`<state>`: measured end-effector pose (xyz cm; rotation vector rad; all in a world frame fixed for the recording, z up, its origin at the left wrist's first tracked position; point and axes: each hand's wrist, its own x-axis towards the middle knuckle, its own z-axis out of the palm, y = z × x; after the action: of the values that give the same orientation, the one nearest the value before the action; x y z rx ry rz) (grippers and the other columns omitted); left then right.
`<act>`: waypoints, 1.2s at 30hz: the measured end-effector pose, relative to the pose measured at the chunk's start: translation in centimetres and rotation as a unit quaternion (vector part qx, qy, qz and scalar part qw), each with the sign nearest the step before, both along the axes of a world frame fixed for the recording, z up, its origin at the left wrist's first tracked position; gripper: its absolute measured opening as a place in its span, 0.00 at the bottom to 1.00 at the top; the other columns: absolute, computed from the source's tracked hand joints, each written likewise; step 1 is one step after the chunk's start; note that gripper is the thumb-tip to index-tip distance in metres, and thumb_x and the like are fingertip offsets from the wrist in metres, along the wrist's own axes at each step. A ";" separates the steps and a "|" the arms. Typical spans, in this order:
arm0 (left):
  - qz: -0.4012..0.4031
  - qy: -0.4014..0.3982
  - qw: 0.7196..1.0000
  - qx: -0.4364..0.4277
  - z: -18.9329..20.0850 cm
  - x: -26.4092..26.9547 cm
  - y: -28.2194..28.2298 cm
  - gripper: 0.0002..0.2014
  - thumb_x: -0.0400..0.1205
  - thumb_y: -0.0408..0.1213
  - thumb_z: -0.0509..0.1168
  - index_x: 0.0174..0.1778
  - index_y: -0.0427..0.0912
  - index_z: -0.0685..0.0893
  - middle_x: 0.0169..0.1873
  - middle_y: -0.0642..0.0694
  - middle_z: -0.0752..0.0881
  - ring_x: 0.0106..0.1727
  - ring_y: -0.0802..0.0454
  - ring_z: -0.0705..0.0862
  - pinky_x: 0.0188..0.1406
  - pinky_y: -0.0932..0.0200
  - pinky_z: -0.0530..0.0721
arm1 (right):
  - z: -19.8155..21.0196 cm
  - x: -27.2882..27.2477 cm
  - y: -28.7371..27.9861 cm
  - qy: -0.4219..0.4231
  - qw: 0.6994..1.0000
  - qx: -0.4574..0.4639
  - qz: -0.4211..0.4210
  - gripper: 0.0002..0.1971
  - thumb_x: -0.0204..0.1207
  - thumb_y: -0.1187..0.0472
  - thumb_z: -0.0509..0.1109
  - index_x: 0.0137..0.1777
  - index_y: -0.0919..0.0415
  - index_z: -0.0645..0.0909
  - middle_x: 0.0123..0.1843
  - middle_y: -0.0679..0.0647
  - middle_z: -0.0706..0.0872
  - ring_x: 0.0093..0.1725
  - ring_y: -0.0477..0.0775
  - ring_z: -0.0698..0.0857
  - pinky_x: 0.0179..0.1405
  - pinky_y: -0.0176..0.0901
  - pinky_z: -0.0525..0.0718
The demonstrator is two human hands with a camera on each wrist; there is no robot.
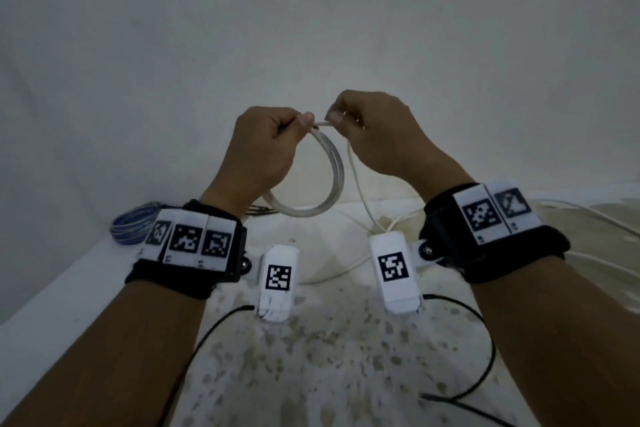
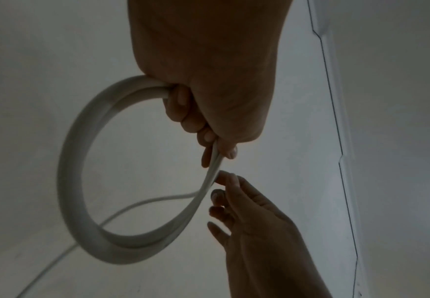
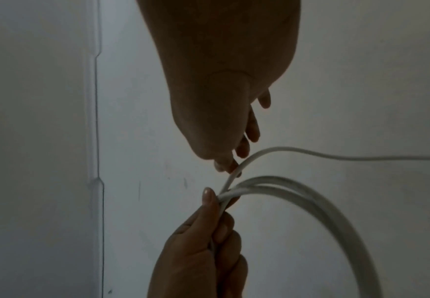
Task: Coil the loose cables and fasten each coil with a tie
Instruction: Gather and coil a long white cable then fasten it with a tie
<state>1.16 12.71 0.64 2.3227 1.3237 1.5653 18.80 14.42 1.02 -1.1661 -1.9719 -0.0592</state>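
Observation:
My left hand (image 1: 277, 139) is raised above the table and grips a round coil of white cable (image 1: 333, 180) at its top, with a few loops hanging below the fist. My right hand (image 1: 363, 128) is just to its right, thumb and forefinger pinching the cable's loose strand (image 1: 322, 122) where it meets the coil. From there the tail (image 1: 357, 180) drops to the table. In the left wrist view the coil (image 2: 74, 173) hangs from my left hand (image 2: 208, 104). In the right wrist view my right fingertips (image 3: 227, 166) hold the strand (image 3: 336, 156) beside the coil (image 3: 336, 211).
A blue cable coil (image 1: 133, 225) lies at the table's back left. Loose white cables (image 1: 588, 218) trail over the right side. Thin dark strips (image 1: 258, 210) lie behind my left wrist. Black leads (image 1: 485, 357) loop over the speckled tabletop (image 1: 329, 357). A pale wall stands close behind.

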 end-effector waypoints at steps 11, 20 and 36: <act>0.071 -0.027 0.989 0.130 10.5 -3.5 -6.2 0.20 0.85 0.44 0.64 0.33 0.34 0.85 0.18 0.52 0.69 0.22 0.58 0.67 0.28 0.59 0.66 | 7.2 0.1 -7.0 -0.012 0.991 0.134 0.011 0.10 0.84 0.56 0.64 0.45 0.57 0.84 0.27 0.42 0.77 0.29 0.51 0.78 0.30 0.44 0.69; 0.051 -0.089 0.987 0.124 8.8 -2.6 -7.7 0.22 0.86 0.44 0.62 0.33 0.29 0.81 0.19 0.51 0.68 0.25 0.55 0.66 0.29 0.56 0.67 | 2.4 -0.7 -7.6 0.096 0.995 -0.005 0.033 0.23 0.84 0.44 0.60 0.43 0.60 0.88 0.39 0.53 0.91 0.43 0.55 0.89 0.49 0.55 0.87; -0.066 -0.009 0.989 0.129 8.2 -1.1 -8.6 0.13 0.86 0.40 0.63 0.46 0.38 0.89 0.27 0.39 0.83 0.29 0.48 0.75 0.31 0.56 0.75 | 4.2 -0.4 -8.8 0.438 0.631 -0.438 0.467 0.15 0.83 0.53 0.62 0.53 0.64 0.85 0.36 0.52 0.84 0.34 0.50 0.84 0.56 0.54 0.85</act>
<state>0.01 4.12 8.80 2.4717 0.9911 1.8041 18.36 5.62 5.17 -0.2940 -1.3608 1.8215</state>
